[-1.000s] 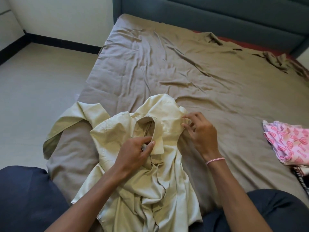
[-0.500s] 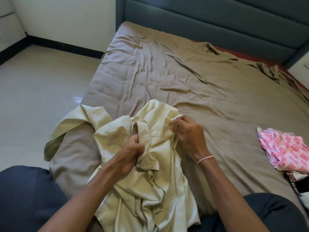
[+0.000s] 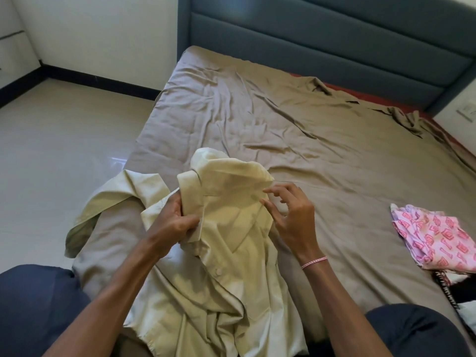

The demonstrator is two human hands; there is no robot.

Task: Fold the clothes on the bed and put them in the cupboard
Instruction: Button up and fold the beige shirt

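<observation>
A pale cream button shirt (image 3: 226, 253) lies crumpled on the near left part of the bed (image 3: 322, 140), one sleeve trailing over the left edge. My left hand (image 3: 172, 222) grips the shirt's collar and front placket. My right hand (image 3: 291, 215) hovers at the shirt's right shoulder, its fingers loosely spread and touching the cloth lightly. A pink patterned garment (image 3: 435, 240) lies at the bed's right side.
The bed has a wrinkled brown sheet and a blue-grey padded headboard (image 3: 334, 39). A dark patterned cloth (image 3: 448, 287) lies beside the pink garment. Tiled floor (image 3: 59, 163) stretches to the left. My knees in dark trousers frame the bottom corners.
My left hand has turned the collar and lifted the shirt front flatter. My right hand let go of the shoulder fabric and opened its fingers. The view moved back a little.
</observation>
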